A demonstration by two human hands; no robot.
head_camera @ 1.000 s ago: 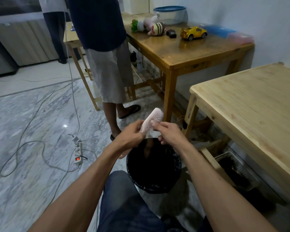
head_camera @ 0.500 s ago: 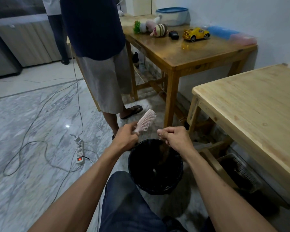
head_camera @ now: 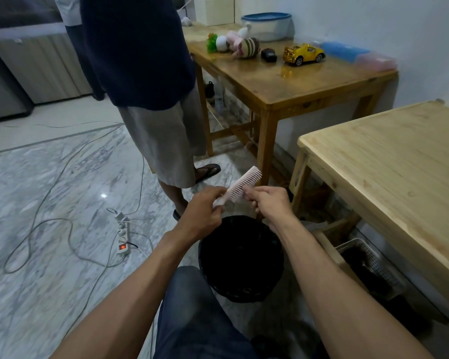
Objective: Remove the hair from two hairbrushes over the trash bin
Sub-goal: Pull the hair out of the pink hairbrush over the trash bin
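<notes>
A pale pink hairbrush [head_camera: 241, 186] is held just above the far rim of a round black trash bin [head_camera: 240, 257] that stands on the floor in front of my knee. My left hand [head_camera: 205, 211] grips the brush by its handle, with the bristles facing right. My right hand [head_camera: 266, 200] is at the bristles, its fingertips pinched against them near the middle of the brush head. Any hair between the fingers is too fine to make out. Only one hairbrush is in view.
A person in a dark top and grey shorts [head_camera: 163, 141] stands just beyond the bin. A light wooden table [head_camera: 389, 161] is at my right, with a white basket [head_camera: 371, 263] under it. A darker table [head_camera: 290, 81] carries toys. A power strip [head_camera: 122, 237] and cables lie left.
My right hand, which had dropped toward the bin half a second ago, has come back up to the bristles. The brush has turned so its bristles now face right.
</notes>
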